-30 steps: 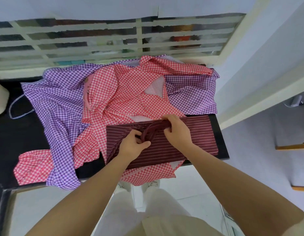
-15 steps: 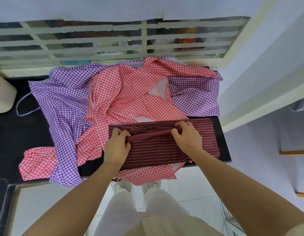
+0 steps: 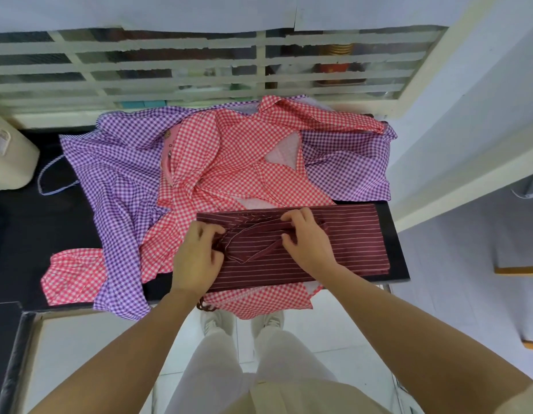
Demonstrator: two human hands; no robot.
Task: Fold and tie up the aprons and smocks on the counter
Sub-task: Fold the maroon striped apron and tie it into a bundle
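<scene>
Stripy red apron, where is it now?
In the head view the striped apron lies folded at the near right edge of the counter, on the red checked smock, with the left hand and right hand gripping its strap.

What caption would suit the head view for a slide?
Left hand and right hand grip the strap of a folded maroon apron atop gingham smocks.

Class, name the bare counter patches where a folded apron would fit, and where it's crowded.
Bare: the counter left of the purple gingham smock, beside the cream container; a thin strip right of the striped apron. Crowded: centre and back, under heaped smocks.
</scene>
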